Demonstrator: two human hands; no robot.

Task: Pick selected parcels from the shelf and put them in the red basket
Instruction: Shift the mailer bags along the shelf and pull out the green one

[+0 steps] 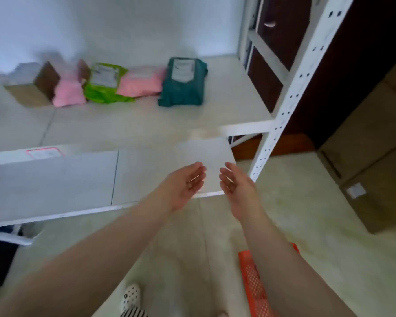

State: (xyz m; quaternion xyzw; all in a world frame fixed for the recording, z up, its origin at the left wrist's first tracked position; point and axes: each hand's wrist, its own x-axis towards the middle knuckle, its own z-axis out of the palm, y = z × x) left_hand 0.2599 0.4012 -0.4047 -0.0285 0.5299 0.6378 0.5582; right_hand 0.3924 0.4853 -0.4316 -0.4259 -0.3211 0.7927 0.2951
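Both hands, the left hand [185, 186] and right hand [237, 187], hovered empty, fingers relaxed. The teal parcel [182, 82] lay on the shelf [124, 124]. The red basket [253, 284] stood below.

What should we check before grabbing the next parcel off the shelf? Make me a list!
1. Left hand free: ok, open and holding nothing.
2. Right hand free: ok, open and holding nothing.
3. Parcels waiting on the shelf: ok, teal parcel, two pink parcels, green parcel and a cardboard box sit at the back.
4. Which parcel is selected: cannot tell, labels are blurred.
5. Red basket nearby: ok, on the floor under the right arm.
6. Room left in basket: cannot tell, mostly hidden.
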